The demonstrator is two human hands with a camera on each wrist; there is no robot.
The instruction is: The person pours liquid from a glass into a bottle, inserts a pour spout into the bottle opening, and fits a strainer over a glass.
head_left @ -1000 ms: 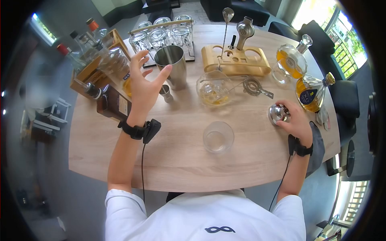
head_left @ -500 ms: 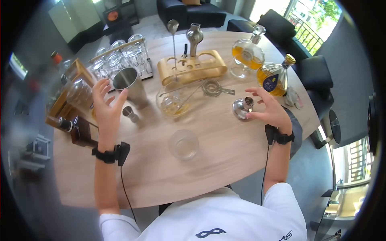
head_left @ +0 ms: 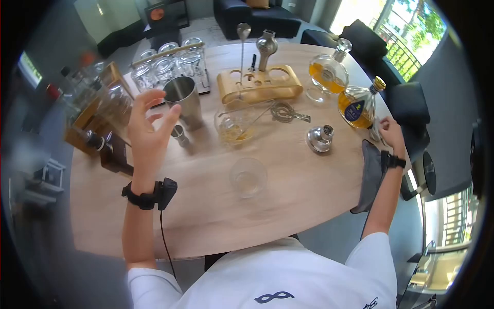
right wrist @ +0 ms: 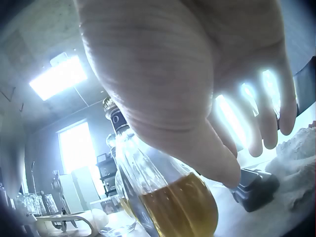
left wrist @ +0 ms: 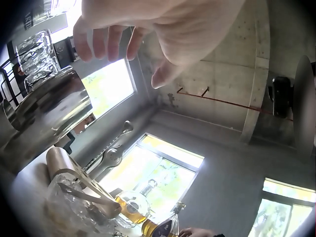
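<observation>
My left hand (head_left: 149, 126) is raised with fingers spread and loosely bent, holding nothing. Beside its thumb stands a metal shaker tin (head_left: 186, 108), with a small jigger (head_left: 180, 137) just in front of it. At the table's right side, my right hand (head_left: 393, 135) reaches down past a faceted XO bottle (head_left: 356, 109) of amber liquor. In the right wrist view its fingers extend downward, the thumb close to a dark grey block-like object (right wrist: 255, 190); no grip on it shows. The shaker's strainer top (head_left: 320, 140) stands alone on the table.
A clear tumbler (head_left: 248, 177) stands front centre. Behind it are a mixing glass (head_left: 231, 129) with ice, a hawthorne strainer (head_left: 284, 112) and a wooden tool stand (head_left: 229, 94). A grey cloth (head_left: 369, 175) hangs over the right edge. Bottles and a glass rack (head_left: 205, 77) line the back.
My right hand has let go of the metal strainer top and moved right, beyond the XO bottle. The left hand stays raised near the shaker tin. The head view has swung.
</observation>
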